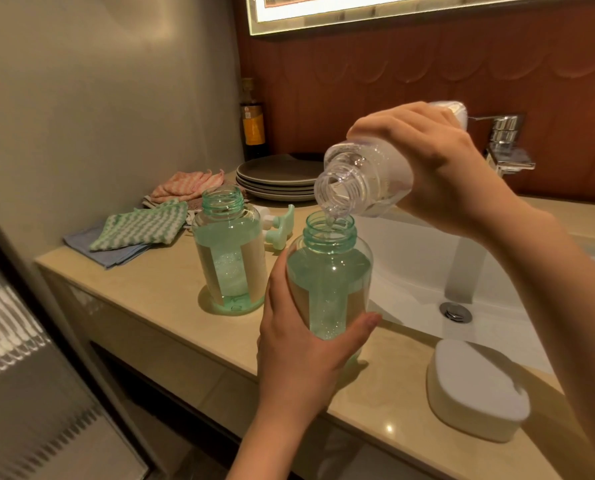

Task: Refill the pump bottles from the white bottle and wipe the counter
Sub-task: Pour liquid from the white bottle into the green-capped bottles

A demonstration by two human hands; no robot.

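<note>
My left hand [303, 344] grips the lower body of a green-tinted pump bottle [329, 268] with its cap off, at the counter's front edge. My right hand [438, 168] holds the white bottle [361, 181] tipped mouth-down over that bottle's open neck, and a thin stream of clear liquid runs in. A second open green pump bottle [230, 251] stands on the counter [157, 289] to the left, partly filled with foam inside. A green pump head [282, 226] lies on its side behind the two bottles.
Folded cloths lie at the back left: a green striped cloth [143, 226], a blue one [91, 244] and a pink one [188, 185]. A stack of grey plates [275, 174], a dark bottle [252, 123], the sink [427, 271], the faucet [507, 147] and a white soap box [476, 386] surround the spot.
</note>
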